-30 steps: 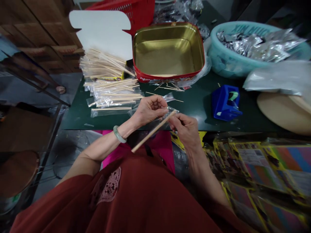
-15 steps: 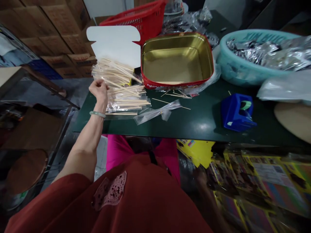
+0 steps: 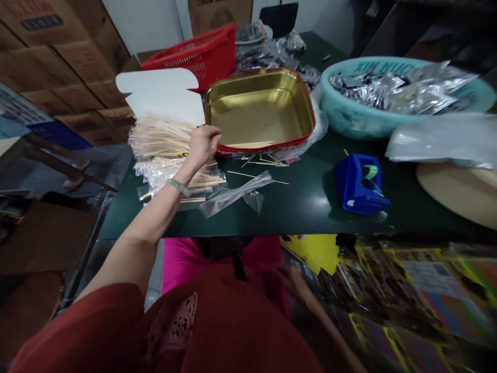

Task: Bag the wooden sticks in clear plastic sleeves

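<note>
My left hand [image 3: 204, 144] reaches across the dark green table [image 3: 303, 212], fingers curled closed, with its back toward me. It hovers between the heap of loose wooden sticks [image 3: 159, 135] and the red rim of the gold tin [image 3: 217, 150]. What its fingers hold is hidden. Beneath my wrist lie sticks packed in clear sleeves [image 3: 171, 173]. Empty clear sleeves [image 3: 233, 194] rest just right of them. My right hand [image 3: 290, 280] is down below the table edge near my lap, dark and blurred.
Loose sticks [image 3: 264, 161] lie in front of the tin. A blue tape dispenser [image 3: 359, 184] stands to the right. Behind it is a teal basin [image 3: 341, 122] of silver foil packets [image 3: 396, 90]. A red basket [image 3: 194, 52] and white card [image 3: 161, 96] are at the back.
Both hands were sliding a stick into a sleeve. My left hand then went to the stick pile and now sits farther right by the tin. My right hand dropped below the table.
</note>
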`<action>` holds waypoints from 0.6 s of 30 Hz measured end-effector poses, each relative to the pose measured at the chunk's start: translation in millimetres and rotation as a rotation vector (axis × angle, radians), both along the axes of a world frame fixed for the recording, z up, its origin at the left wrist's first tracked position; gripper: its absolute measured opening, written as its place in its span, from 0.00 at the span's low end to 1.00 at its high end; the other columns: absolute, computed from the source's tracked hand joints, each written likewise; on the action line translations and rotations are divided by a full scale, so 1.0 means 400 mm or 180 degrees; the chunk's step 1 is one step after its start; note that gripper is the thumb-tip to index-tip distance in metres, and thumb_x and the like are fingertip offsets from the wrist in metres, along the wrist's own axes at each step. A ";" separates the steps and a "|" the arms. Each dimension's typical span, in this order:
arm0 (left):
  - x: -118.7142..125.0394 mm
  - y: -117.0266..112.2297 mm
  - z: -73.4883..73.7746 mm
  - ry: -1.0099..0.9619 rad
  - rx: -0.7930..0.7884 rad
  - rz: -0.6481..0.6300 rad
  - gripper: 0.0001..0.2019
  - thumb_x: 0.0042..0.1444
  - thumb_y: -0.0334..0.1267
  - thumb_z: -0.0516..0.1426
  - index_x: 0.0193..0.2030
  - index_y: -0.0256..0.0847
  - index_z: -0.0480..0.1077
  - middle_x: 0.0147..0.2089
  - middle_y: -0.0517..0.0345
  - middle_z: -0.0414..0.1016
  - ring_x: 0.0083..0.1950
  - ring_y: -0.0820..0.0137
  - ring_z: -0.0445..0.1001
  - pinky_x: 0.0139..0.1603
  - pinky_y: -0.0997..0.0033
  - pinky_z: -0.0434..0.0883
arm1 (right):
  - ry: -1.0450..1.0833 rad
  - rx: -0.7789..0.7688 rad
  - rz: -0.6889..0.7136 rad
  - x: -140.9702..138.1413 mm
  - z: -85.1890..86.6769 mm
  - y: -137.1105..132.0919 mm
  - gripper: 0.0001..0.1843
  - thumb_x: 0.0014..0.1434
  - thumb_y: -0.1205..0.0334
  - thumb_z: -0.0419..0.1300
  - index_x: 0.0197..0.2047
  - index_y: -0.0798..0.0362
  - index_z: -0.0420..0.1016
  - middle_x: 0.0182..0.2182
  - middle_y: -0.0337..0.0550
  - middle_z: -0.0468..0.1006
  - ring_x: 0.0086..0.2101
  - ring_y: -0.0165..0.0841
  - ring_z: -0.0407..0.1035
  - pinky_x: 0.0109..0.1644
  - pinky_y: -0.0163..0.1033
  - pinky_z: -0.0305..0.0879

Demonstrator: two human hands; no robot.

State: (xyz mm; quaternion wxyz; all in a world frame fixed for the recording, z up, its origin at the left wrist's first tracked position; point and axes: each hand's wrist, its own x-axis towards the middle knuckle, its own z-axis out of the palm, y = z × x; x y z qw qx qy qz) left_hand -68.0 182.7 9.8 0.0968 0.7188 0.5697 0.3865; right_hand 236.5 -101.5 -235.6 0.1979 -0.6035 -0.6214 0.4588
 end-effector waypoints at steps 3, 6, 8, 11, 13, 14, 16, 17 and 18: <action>0.074 0.120 0.005 0.1100 -0.0631 -0.0384 0.13 0.53 0.29 0.54 0.39 0.30 0.78 0.40 0.45 0.80 0.42 0.65 0.76 0.47 0.68 0.70 | 0.0238 0.0065 -0.0395 -0.001 0.003 0.025 0.23 0.57 0.44 0.50 0.28 0.53 0.76 0.24 0.48 0.79 0.27 0.38 0.74 0.33 0.42 0.71; 0.125 0.200 0.003 0.1586 -0.1159 -0.0546 0.11 0.46 0.26 0.58 0.37 0.28 0.79 0.38 0.44 0.80 0.41 0.63 0.77 0.44 0.70 0.71 | 0.0294 0.0092 -0.0689 0.002 -0.001 0.010 0.24 0.50 0.44 0.54 0.36 0.56 0.78 0.33 0.56 0.82 0.33 0.42 0.77 0.40 0.46 0.74; 0.141 0.229 -0.005 0.2063 -0.1560 -0.0539 0.13 0.42 0.26 0.62 0.37 0.28 0.79 0.38 0.44 0.80 0.42 0.61 0.77 0.45 0.69 0.71 | 0.0409 -0.0075 -0.0740 0.010 -0.004 -0.017 0.24 0.47 0.45 0.56 0.37 0.56 0.80 0.34 0.57 0.82 0.35 0.44 0.77 0.42 0.48 0.74; 0.148 0.250 -0.019 0.2620 -0.1967 -0.0618 0.15 0.40 0.27 0.64 0.39 0.31 0.78 0.37 0.47 0.79 0.43 0.63 0.76 0.44 0.71 0.70 | 0.0516 -0.0352 -0.0778 0.028 -0.005 -0.062 0.22 0.47 0.45 0.58 0.34 0.55 0.81 0.33 0.56 0.83 0.35 0.46 0.78 0.44 0.50 0.74; 0.147 0.254 -0.024 0.2623 -0.1989 -0.0743 0.12 0.40 0.25 0.63 0.36 0.32 0.78 0.32 0.52 0.78 0.40 0.66 0.74 0.41 0.74 0.69 | 0.0505 -0.0371 -0.0836 0.039 -0.001 -0.077 0.23 0.48 0.43 0.57 0.32 0.54 0.82 0.33 0.55 0.83 0.35 0.46 0.78 0.42 0.50 0.75; 0.146 0.254 -0.025 0.2580 -0.1986 -0.0796 0.11 0.39 0.24 0.62 0.34 0.32 0.77 0.28 0.55 0.77 0.38 0.68 0.73 0.39 0.75 0.68 | 0.0493 -0.0351 -0.0868 0.044 0.003 -0.077 0.24 0.48 0.42 0.57 0.32 0.53 0.82 0.32 0.54 0.83 0.35 0.46 0.78 0.42 0.50 0.75; 0.143 0.251 -0.024 0.2463 -0.1982 -0.0860 0.08 0.39 0.24 0.61 0.30 0.33 0.76 0.23 0.59 0.73 0.33 0.71 0.71 0.35 0.76 0.66 | 0.0462 -0.0307 -0.0893 0.052 0.012 -0.067 0.24 0.49 0.40 0.57 0.31 0.52 0.82 0.32 0.53 0.83 0.34 0.46 0.78 0.40 0.49 0.75; 0.141 0.248 -0.023 0.2380 -0.1979 -0.0888 0.07 0.40 0.24 0.61 0.28 0.34 0.76 0.21 0.61 0.71 0.31 0.72 0.69 0.33 0.77 0.65 | 0.0446 -0.0290 -0.0883 0.056 0.017 -0.057 0.24 0.49 0.40 0.57 0.30 0.51 0.82 0.31 0.53 0.83 0.34 0.46 0.78 0.39 0.48 0.75; 0.139 0.244 -0.021 0.2284 -0.1973 -0.0909 0.05 0.40 0.25 0.61 0.27 0.34 0.75 0.19 0.62 0.70 0.29 0.73 0.68 0.31 0.77 0.63 | 0.0428 -0.0261 -0.0877 0.058 0.022 -0.045 0.24 0.49 0.40 0.56 0.30 0.51 0.82 0.31 0.53 0.83 0.33 0.46 0.78 0.39 0.48 0.75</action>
